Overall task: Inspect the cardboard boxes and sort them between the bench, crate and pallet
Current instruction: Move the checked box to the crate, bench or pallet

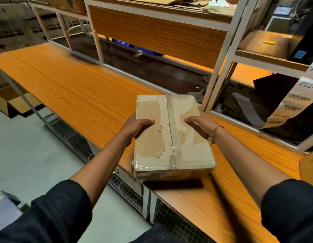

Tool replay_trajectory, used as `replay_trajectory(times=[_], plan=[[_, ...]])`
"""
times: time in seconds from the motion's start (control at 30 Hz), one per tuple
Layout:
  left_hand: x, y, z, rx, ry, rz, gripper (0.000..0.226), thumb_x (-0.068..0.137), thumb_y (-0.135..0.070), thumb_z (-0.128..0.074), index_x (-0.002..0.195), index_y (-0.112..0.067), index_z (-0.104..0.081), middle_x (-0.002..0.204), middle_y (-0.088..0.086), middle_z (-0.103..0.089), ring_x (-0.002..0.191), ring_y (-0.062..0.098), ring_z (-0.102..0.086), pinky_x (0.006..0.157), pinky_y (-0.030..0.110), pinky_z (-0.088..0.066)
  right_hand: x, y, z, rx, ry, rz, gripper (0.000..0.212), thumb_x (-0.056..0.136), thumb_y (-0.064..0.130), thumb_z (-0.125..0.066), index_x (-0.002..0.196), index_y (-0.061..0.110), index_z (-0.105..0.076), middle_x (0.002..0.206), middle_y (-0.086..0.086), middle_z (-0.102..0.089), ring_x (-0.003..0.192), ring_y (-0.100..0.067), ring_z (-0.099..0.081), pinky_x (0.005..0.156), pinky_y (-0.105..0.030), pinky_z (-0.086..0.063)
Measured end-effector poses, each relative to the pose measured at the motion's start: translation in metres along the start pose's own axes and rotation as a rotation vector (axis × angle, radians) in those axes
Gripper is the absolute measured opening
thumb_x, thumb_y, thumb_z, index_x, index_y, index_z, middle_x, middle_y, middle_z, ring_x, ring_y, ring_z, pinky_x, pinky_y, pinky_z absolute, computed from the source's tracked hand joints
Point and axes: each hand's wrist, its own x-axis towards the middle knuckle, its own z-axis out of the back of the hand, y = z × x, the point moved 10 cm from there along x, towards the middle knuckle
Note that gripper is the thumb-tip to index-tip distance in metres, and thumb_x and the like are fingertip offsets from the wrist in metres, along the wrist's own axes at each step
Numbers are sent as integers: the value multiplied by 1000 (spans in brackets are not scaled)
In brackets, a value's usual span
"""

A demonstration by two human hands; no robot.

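Note:
A flat cardboard box (171, 137) with clear tape down its middle and torn, peeled top paper hovers just above the orange wooden bench (73, 88), casting a dark shadow under its near end. My left hand (136, 127) grips its left side with the thumb on top. On the other side, my right hand (200, 124) grips the right edge the same way, a gold bracelet on that wrist. The fingers under the box are hidden.
A white metal shelf frame (220, 67) with wooden panels stands along the bench's far edge. A labelled cardboard piece (292, 102) leans at the right. Wire mesh crates (78, 142) sit under the bench. An open carton (10, 100) lies on the floor at left.

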Motion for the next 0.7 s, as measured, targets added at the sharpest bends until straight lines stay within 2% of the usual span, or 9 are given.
replay_trajectory(times=[0.07,0.13,0.2,0.27,0.37,0.47,0.53,0.63,0.7], plan=[[-10,-30,12,-30,-59,-135,60,85,-26,-83,137,-21,-52,124,1,-68,111,20,-66,83,32,-54,-11,31,12,83,-66,172,59,81,31,-82,132,15,-58,118,-5,-71,95,-17,-69,72,-29,-53],[-28,-58,26,-148,-112,-249,70,81,-41,-82,141,-26,-49,130,-4,-65,115,14,-64,82,29,-52,-34,46,23,264,-77,235,77,75,51,-80,139,21,-51,118,3,-68,100,-14,-67,75,-32,-54],[-52,-75,34,-315,-131,-263,55,81,-60,-69,128,-35,-55,126,-13,-66,113,10,-64,80,32,-51,-58,48,25,400,-9,214,86,69,76,-65,140,31,-54,114,11,-68,100,-12,-66,80,-41,-55],[-70,-72,34,-345,-119,-226,48,83,-64,-66,121,-35,-57,125,-13,-66,106,6,-67,76,30,-55,-80,39,19,363,46,186,82,66,82,-59,138,40,-57,125,12,-66,112,-15,-63,89,-51,-55],[-86,-60,36,-211,-127,-196,69,69,-63,-82,128,-35,-60,131,-2,-68,112,16,-70,83,41,-61,-101,26,13,279,58,182,73,66,72,-69,133,44,-58,135,10,-63,125,-20,-58,90,-53,-56],[-101,-64,37,-148,-31,-186,64,76,-40,-84,134,-34,-57,119,-9,-73,90,4,-75,61,21,-58,-111,29,17,261,45,175,53,72,50,-71,122,39,-62,125,6,-65,120,-23,-58,90,-60,-56],[-110,-65,39,-136,35,-189,78,68,-31,-89,136,-35,-52,117,-12,-71,84,2,-74,54,15,-55,-117,30,17,253,75,161,51,69,39,-71,119,38,-60,126,3,-62,117,-25,-58,88,-61,-57],[-119,-64,36,-168,53,-251,89,60,-32,-87,141,-32,-52,119,-10,-73,95,5,-75,67,18,-58,-123,23,13,292,120,124,58,67,31,-69,124,35,-57,128,-2,-58,114,-29,-57,84,-64,-58],[-121,-57,34,-188,15,-296,100,56,-39,-87,148,-30,-49,126,-10,-71,108,7,-72,77,23,-60,-124,20,16,302,81,146,62,70,30,-71,129,32,-53,129,-2,-58,115,-31,-58,81,-58,-60]])
